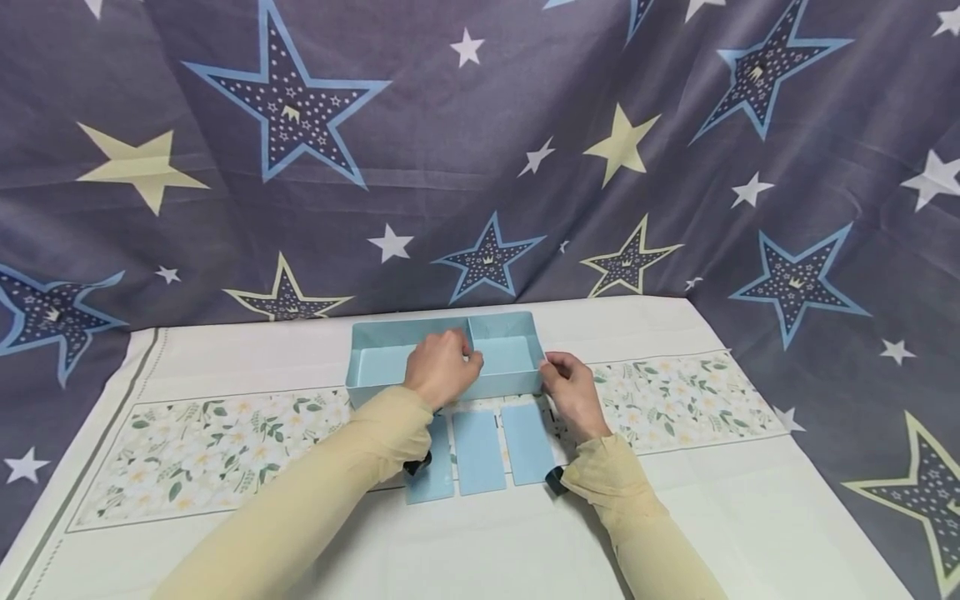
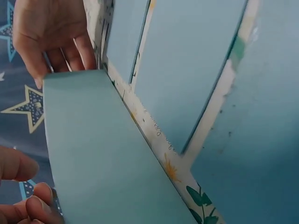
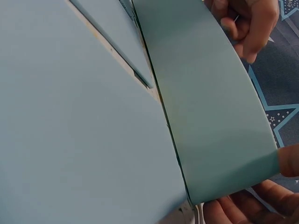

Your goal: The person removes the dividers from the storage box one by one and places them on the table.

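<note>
A light blue open box (image 1: 510,384) stands toward the back of the table, with an upright divider (image 1: 471,327) between its two compartments. My left hand (image 1: 444,367) reaches over the front wall beside the divider, its fingers bent. In the left wrist view its thumb (image 2: 18,164) and fingers (image 2: 43,203) are apart above the rim; I cannot tell whether they hold the divider. My right hand (image 1: 573,392) grips the box's right end, thumb at the rim and fingers outside. Three flat blue panels (image 1: 480,454) lie in front, the leftmost partly hidden by my left sleeve.
The table has a white cloth (image 1: 480,550) with a floral band (image 1: 675,396) running across it. Behind and at the sides hangs a dark curtain (image 1: 420,167) with stars. A black wrist device (image 1: 555,481) sits below my right hand, near the rightmost panel.
</note>
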Available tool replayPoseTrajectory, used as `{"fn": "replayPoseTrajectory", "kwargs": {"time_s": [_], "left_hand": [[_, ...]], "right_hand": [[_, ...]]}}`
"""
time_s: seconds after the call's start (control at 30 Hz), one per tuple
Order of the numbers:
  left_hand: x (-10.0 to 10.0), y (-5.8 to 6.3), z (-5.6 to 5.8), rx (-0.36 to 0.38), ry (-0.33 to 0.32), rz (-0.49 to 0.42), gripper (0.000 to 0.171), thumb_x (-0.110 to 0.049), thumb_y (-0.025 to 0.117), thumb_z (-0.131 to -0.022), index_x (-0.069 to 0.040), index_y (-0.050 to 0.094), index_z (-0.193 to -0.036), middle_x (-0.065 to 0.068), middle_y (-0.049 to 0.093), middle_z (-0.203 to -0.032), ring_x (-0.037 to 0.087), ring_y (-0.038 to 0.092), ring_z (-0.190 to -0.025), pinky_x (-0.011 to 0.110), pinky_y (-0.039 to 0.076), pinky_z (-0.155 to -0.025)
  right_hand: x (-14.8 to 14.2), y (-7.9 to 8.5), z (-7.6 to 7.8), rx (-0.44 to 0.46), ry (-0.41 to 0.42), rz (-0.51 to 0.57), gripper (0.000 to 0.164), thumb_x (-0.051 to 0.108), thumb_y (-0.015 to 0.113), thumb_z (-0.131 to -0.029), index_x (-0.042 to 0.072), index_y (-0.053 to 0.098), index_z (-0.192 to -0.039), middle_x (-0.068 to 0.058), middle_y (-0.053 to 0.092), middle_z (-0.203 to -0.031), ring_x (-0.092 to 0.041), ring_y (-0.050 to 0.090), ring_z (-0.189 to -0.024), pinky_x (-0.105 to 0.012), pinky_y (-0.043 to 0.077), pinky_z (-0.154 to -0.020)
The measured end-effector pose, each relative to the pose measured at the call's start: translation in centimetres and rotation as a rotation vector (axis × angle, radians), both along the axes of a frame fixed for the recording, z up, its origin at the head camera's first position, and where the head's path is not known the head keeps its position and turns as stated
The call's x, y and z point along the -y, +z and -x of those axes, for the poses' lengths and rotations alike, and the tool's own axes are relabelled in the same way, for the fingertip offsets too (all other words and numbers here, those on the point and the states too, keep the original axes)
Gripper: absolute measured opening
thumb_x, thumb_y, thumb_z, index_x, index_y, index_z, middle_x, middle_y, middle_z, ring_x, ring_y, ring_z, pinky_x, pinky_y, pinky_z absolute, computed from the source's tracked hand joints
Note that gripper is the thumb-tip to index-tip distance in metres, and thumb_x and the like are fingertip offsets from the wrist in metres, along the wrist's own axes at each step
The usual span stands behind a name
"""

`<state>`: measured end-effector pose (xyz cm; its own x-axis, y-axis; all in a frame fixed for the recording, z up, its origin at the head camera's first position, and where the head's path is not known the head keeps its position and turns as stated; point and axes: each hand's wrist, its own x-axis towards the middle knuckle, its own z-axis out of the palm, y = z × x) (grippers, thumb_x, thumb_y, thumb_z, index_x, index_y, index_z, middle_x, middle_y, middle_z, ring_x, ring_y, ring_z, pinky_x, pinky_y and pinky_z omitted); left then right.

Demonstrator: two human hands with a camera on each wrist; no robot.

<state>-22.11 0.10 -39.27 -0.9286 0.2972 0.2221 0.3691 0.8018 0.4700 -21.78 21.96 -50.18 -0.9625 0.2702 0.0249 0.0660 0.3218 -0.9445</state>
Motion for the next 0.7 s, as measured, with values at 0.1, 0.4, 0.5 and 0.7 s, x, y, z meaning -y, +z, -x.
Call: {"fn": "replayPoseTrajectory", "kwargs": {"time_s": [0.1,0.4,0.5,0.7], "left_hand": [[-0.4,-0.1,0.5,0.023,0.021,0.013,0.034,-0.029,0.052,-0.084,-0.017,0.044,-0.054,-0.001,0.041,-0.047,0.015,0.036,-0.041,0.029,0.029,-0.034],[-1.3,-0.2,1.5,0.081,0.061,0.07,0.041,-0.03,0.05,-0.084,-0.017,0.041,-0.046,0.0,0.04,-0.042,0.017,0.04,-0.041,0.032,0.033,-0.033],[-1.5,-0.3,1.9,0.078,0.076,0.106,0.037,-0.03,0.051,-0.083,-0.016,0.046,-0.049,0.003,0.049,-0.047,0.02,0.046,-0.044,0.036,0.039,-0.036],[-1.8,-0.3,2.6,0.128,0.094,0.167,0.026,-0.026,0.05,-0.082,-0.014,0.054,-0.059,0.005,0.053,-0.054,0.02,0.048,-0.047,0.037,0.041,-0.038]], "right_hand": [[0.1,0.4,-0.2,0.001,0.0,-0.001,0.029,0.038,0.051,-0.089,0.017,0.054,-0.108,-0.003,0.056,-0.101,-0.012,0.055,-0.089,-0.033,0.051,-0.076],[0.2,1.1,-0.4,0.01,0.019,0.004,0.032,0.038,0.051,-0.089,0.015,0.053,-0.112,-0.007,0.056,-0.105,-0.014,0.054,-0.091,-0.034,0.051,-0.077],[0.3,1.4,-0.5,0.029,0.011,-0.002,0.032,0.036,0.05,-0.09,0.014,0.053,-0.113,-0.005,0.056,-0.105,-0.013,0.054,-0.091,-0.033,0.051,-0.077],[0.7,3.0,-1.5,0.036,0.025,0.017,0.033,0.033,0.049,-0.09,0.01,0.052,-0.113,-0.009,0.056,-0.106,-0.016,0.054,-0.093,-0.031,0.051,-0.076]]}}
